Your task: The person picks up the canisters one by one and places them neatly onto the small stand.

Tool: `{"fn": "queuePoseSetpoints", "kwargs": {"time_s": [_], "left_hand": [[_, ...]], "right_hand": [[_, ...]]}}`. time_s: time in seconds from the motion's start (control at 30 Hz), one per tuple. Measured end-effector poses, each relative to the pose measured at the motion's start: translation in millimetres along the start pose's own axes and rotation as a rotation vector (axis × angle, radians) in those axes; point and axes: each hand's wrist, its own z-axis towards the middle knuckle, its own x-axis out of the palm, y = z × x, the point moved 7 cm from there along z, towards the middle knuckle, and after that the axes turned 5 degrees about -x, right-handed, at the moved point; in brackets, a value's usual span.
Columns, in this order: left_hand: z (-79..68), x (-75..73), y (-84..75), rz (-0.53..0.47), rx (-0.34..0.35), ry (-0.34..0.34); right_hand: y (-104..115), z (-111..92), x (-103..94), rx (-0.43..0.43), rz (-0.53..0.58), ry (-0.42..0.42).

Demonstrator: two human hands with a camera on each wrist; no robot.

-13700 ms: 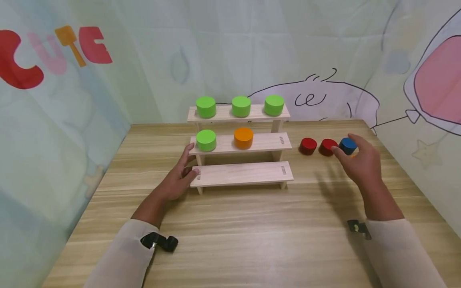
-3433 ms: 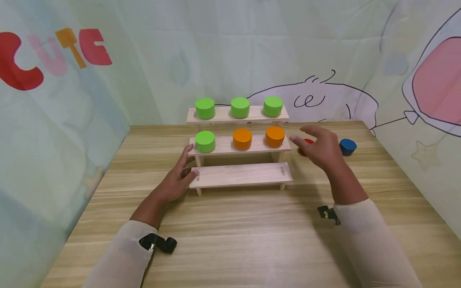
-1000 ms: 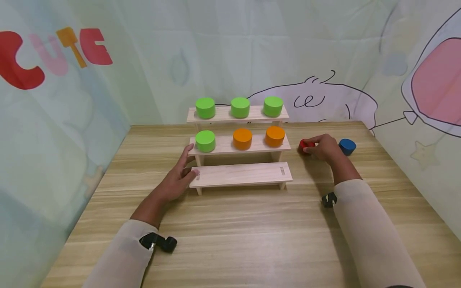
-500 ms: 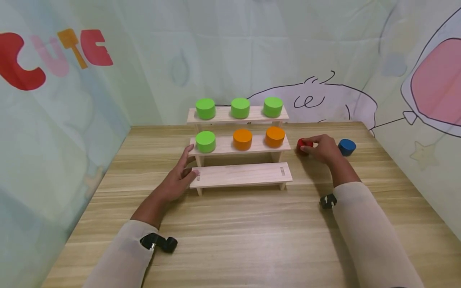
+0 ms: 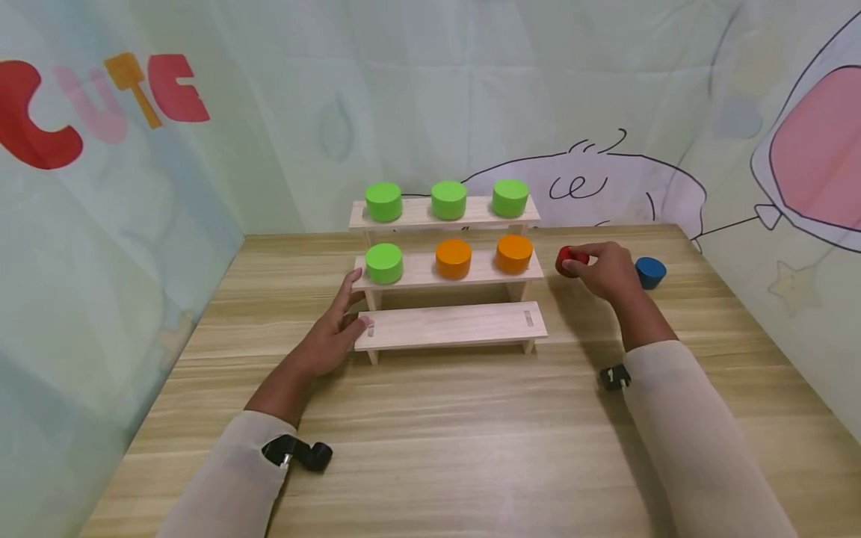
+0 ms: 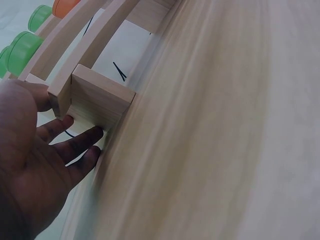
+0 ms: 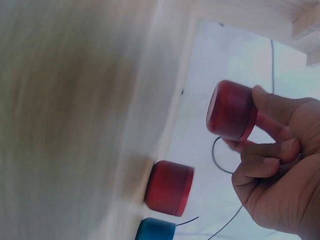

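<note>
Right hand: grip pinching red block, raised above counter, right of wooden stand. Second red block, blue block on counter nearby. Left hand: grip holding wooden stand by left end.

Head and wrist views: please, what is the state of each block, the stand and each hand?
Green blocks: three on top step, one on middle step
Orange blocks: both on middle step
Wooden stand: upright on table
Held red block: lifted off table
Other red block: resting on table
Blue block: resting on table
Right hand: pinching held red block
Left hand: touching stand's left end
</note>
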Motion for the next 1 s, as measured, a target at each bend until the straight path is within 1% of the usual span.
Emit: {"fn": "queuePoseSetpoints", "kwargs": {"time_s": [0.2,0.43,0.5,0.73,0.87,1.0], "left_hand": [[0.2,-0.4,-0.7,-0.006,0.010,-0.001],[0.4,0.2,-0.7,-0.015,0.024,0.006],[0.6,0.5,-0.4,-0.017,0.026,0.009],[1.1,0.1,0.9,-0.022,0.022,0.007],[0.7,-0.2,-0.1,-0.019,0.019,0.005],[0.0,-0.1,-1.7,-0.015,0.019,0.006]], "right_hand": [[13,-9,-9.3,-0.052,0.003,-0.096],[25,-25,-15.4,-0.033,0.012,-0.190],[30,-30,-18.0,-0.053,-0.007,-0.232],[52,-47,-25.6,-0.164,-0.065,-0.397],[63,-57,-28.0,-0.225,-0.064,-0.463],[71,-65,-30.5,-0.263,-0.043,-0.528]]}}
